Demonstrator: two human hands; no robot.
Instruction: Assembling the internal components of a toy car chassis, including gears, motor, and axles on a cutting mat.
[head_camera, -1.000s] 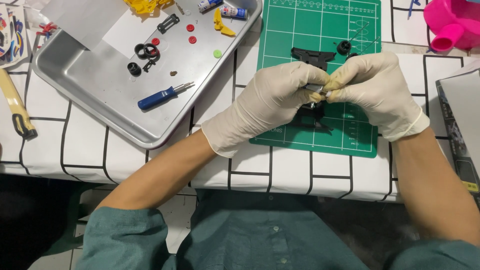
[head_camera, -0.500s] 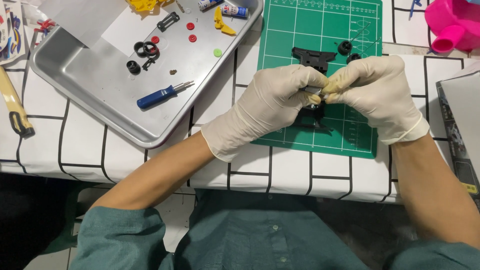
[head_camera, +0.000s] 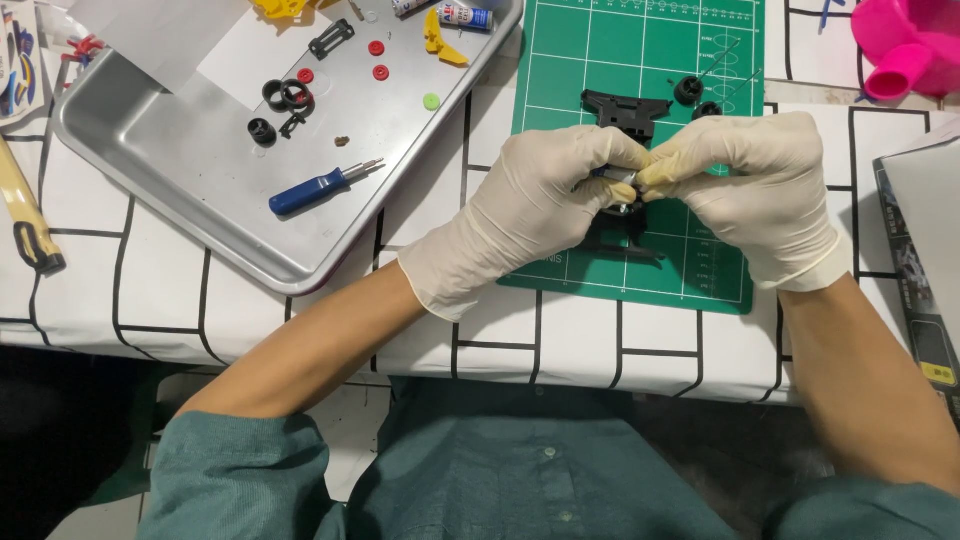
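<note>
While pressed together just right of the frame's centre, over the green cutting mat (head_camera: 640, 60): left hand (head_camera: 545, 200) and right hand (head_camera: 760, 190), both in pale gloves, fingertips meeting around a small black-and-metal part (head_camera: 622, 190). Left fingers curled tight, thumb and forefinger pinched on the part's left end, a sliver of bright metal showing between them. Right fingers (head_camera: 665, 170) likewise bent in, tips yellowish, gripping the part's right end; exact shape of the part mostly hidden by the gloves. Directly below the hands, a black plastic frame (head_camera: 620, 235) lying on the mat, partly covered. Just above the hands, another black plastic piece (head_camera: 625, 108) and two small black wheels (head_camera: 690, 92) near the mat's upper right. In the upper left, a metal tray (head_camera: 200, 240) holding a blue-handled screwdriver (head_camera: 320, 187), black rings (head_camera: 285, 95), red discs (head_camera: 378, 60), a green disc (head_camera: 431, 101) and a yellow piece (head_camera: 440, 40). Top right corner, a pink plastic object (head_camera: 905, 45).
</note>
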